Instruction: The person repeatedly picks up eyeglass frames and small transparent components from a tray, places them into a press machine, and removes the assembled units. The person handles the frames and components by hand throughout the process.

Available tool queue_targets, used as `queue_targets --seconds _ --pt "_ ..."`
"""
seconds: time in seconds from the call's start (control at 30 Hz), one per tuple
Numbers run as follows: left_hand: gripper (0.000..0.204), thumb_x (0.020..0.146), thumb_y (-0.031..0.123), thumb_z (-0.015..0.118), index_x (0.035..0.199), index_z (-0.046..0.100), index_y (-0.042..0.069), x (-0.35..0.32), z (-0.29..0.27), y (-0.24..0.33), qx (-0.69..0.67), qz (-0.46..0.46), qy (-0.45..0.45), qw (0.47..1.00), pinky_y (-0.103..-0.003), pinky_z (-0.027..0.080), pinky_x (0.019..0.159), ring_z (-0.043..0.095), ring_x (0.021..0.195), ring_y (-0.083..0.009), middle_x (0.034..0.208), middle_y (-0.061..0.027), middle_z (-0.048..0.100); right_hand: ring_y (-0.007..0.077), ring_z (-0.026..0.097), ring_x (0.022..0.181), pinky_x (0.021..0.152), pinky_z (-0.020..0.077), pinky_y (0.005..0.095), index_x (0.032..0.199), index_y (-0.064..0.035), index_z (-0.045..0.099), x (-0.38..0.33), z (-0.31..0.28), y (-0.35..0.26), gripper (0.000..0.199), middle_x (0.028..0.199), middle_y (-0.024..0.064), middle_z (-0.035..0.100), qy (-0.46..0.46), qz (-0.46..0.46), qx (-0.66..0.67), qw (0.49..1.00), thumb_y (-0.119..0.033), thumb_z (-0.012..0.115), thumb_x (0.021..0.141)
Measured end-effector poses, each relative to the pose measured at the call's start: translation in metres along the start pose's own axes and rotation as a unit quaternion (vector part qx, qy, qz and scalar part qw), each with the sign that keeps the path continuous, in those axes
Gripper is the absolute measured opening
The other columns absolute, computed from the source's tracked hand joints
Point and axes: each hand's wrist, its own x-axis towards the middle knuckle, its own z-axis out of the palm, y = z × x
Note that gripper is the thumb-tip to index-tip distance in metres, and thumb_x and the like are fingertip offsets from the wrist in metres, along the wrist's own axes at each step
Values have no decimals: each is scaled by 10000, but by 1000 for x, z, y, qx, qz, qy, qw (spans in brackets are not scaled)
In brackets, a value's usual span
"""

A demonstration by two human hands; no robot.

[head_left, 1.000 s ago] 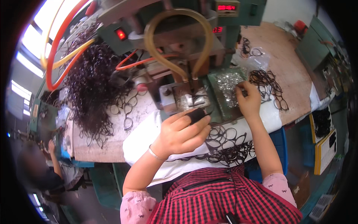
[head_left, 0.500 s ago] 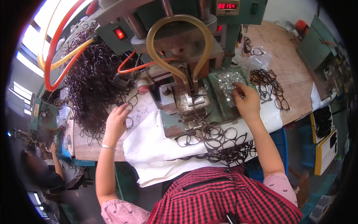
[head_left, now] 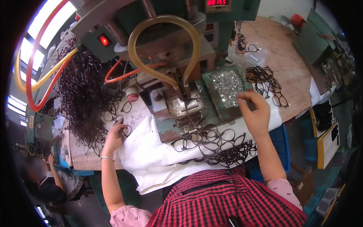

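My left hand (head_left: 113,139) is at the left of the bench, its fingers bent onto a dark eyeglass frame (head_left: 127,130) at the edge of a loose group. Over the right edge of a green tray of small shiny metal pieces (head_left: 227,89), my right hand (head_left: 258,115) has thumb and forefinger pinched together. Anything between those fingertips is too small to make out. Between my hands stands a press (head_left: 181,102), and a dark eyeglass frame (head_left: 204,109) sits at its metal fixture. Several more eyeglass frames (head_left: 223,145) lie heaped on white cloth in front of it.
A tall tangle of dark frames (head_left: 81,94) fills the left of the bench. More frames (head_left: 268,81) lie right of the tray. A yellow hose (head_left: 164,20) loops before the press. A blue crate (head_left: 280,147) is below the bench edge. Another person (head_left: 49,181) sits far left.
My left hand has drawn slightly nearer and its fingers have curled onto a frame. My right hand has moved from over the metal pieces toward the tray's right edge. The view has shifted slightly.
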Motion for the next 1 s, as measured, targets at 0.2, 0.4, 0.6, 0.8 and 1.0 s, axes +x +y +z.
queue_targets --seconds 0.2,0.4,0.6,0.8,1.0 --pt "209 744 -21 653 920 549 19 7 9 24 119 15 131 984 -382 484 819 591 955 -380 1036 -177 604 243 662 872 783 508 324 864 -25 688 39 61 -52 88 870 100 694 -40 -62 124 990 -28 696 777" --pt "75 981 15 532 1046 508 -14 1 0 174 -421 180 298 837 -342 581 832 630 992 -199 1046 -136 626 139 660 906 819 497 269 1294 17 490 30 78 -60 539 927 86 696 -140 62 329 932 -28 715 807" --pt "141 968 27 549 1085 504 -37 19 -32 264 -373 311 335 808 -400 618 752 655 911 -218 1026 -168 638 126 624 967 880 490 275 1386 22 391 30 73 -85 640 1015 99 664 -175 124 380 900 14 695 824" --pt "131 926 11 603 974 482 21 -2 -18 271 -367 299 328 817 -394 590 748 678 825 -251 947 -182 653 253 613 1097 965 468 361 1263 -14 570 18 49 -75 452 1150 142 664 -145 10 229 963 -46 679 826" --pt "275 648 44 743 882 606 86 1 12 273 38 577 259 774 -259 517 575 564 681 -158 1073 -83 710 383 455 1295 951 456 475 907 -38 683 9 40 41 177 1267 166 595 -63 -30 -294 953 -144 709 767"
